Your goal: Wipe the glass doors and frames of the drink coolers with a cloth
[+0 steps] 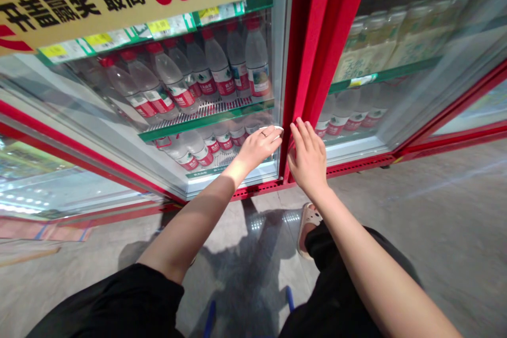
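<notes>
My left hand (257,148) is at the lower right of the left cooler's glass door, beside the red frame, with its fingers bent together. Under its fingertips shows the edge of a small white thing (279,130), mostly hidden, so I cannot make out its kind. A ring is on one finger. My right hand (309,156) lies against the red door frame (307,63) between two coolers, fingers stretched out and holding nothing. Behind the glass near my left hand stand water bottles (222,71) with red caps and red-and-white labels.
A yellow printed banner (119,0) crosses the left cooler's top. Inside the right cooler are drink bottles (376,37) and more water bottles (356,108). Grey floor (435,211) lies below, with a foot in a light clog (309,227) close to the cooler base.
</notes>
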Demonstrator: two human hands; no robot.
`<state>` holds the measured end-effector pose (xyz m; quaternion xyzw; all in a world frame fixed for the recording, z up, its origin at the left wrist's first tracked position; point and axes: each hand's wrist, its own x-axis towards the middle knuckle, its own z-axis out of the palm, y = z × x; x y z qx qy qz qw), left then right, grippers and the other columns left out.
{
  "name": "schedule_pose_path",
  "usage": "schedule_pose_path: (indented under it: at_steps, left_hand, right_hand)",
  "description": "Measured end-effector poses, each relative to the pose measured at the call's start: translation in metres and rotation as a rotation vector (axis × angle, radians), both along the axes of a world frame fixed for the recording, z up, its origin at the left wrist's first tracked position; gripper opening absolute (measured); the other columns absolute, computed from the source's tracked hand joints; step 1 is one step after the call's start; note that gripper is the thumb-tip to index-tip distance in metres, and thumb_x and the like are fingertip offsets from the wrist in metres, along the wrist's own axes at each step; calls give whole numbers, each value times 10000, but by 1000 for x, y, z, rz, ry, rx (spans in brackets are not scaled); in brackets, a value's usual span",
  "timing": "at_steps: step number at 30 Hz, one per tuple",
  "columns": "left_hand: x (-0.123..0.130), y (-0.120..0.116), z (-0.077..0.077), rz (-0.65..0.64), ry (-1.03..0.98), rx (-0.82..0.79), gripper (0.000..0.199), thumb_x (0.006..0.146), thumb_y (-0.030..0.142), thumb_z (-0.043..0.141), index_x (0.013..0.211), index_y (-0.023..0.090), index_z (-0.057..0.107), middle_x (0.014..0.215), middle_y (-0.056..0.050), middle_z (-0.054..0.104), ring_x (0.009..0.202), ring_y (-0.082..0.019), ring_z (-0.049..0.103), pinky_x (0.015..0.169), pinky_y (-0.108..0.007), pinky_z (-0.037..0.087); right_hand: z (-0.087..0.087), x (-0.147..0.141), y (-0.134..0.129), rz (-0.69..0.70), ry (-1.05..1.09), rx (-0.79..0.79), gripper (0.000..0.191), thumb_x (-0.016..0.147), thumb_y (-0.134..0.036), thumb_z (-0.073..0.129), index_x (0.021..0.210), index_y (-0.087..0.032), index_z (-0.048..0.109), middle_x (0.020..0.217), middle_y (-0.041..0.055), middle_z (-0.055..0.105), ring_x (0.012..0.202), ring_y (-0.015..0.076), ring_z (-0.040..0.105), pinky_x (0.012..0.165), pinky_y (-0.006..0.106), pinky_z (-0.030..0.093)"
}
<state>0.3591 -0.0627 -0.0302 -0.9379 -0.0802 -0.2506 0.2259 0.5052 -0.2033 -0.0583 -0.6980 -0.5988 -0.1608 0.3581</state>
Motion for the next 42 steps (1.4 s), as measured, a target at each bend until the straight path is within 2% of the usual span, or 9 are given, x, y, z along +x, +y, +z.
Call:
schedule_pose_path:
  at_steps: [5,10,16,21,23,30,34,38,42]
  left_hand:
    - [-1,-7,-10,80,-115,-87,210,1129,191,577,1208,201,771,1407,-94,792,1361,-223,710,1093,-359,629]
    - [-5,-9,-34,30,104,-60,166,1059,85,642,1078,143,797,1257,-115,826,1277,-238,759,1071,-348,655]
    - [6,-8,-28,76,34,-40,202,1100,119,586,1128,152,784,1338,-119,797,1335,-232,724,1060,-335,651]
    - [-3,-13,-37,39,138,-27,208,1062,59,608,989,143,783,1104,-97,825,1144,-228,782,986,-330,665]
    - [-12,-12,-41,34,109,-20,201,1063,58,610,1007,147,782,1155,-92,829,1163,-222,776,1028,-332,655]
    - [-2,-10,-44,131,-96,-212,245,1126,151,522,1136,179,766,1342,-139,779,1340,-255,699,997,-356,655]
    - [5,-11,-58,114,11,-290,267,1142,186,503,1177,174,767,1203,-115,802,1152,-225,779,964,-336,666]
    - [-17,-7,-66,55,96,-214,256,1136,163,515,1189,170,765,1125,-88,819,1108,-204,794,967,-328,665]
    - [-25,-4,-54,54,-13,-72,235,1109,120,562,1141,193,784,1263,-90,824,1259,-212,751,1064,-346,641]
  right_hand:
    - [2,0,0,-16,34,14,748,1004,-156,479,1745,-186,378,1808,155,415,1694,301,362,1336,566,360]
    - [1,0,1,-5,37,0,758,1017,-165,465,1764,-205,345,1812,155,408,1699,307,348,1330,578,361]
    - [0,0,1,-23,24,7,742,1015,-182,483,1748,-207,377,1808,155,414,1690,310,369,1320,566,374]
    - [1,1,0,-33,10,8,744,1011,-176,489,1746,-202,377,1800,160,426,1686,314,380,1310,571,397]
    - [1,1,-1,-31,11,19,759,1001,-159,493,1749,-203,368,1801,159,424,1686,317,382,1308,582,401]
    - [1,-7,1,19,55,14,799,987,-129,483,1765,-230,337,1816,139,403,1693,304,367,1316,581,405]
    - [0,-12,4,25,72,2,781,991,-117,454,1760,-189,344,1815,170,394,1688,304,379,1307,567,427]
    - [1,-13,2,18,68,-6,786,979,-96,455,1755,-161,348,1820,181,379,1699,298,357,1315,555,422]
    - [2,-13,1,28,59,-1,761,978,-97,464,1734,-140,384,1816,186,384,1697,290,363,1323,542,415]
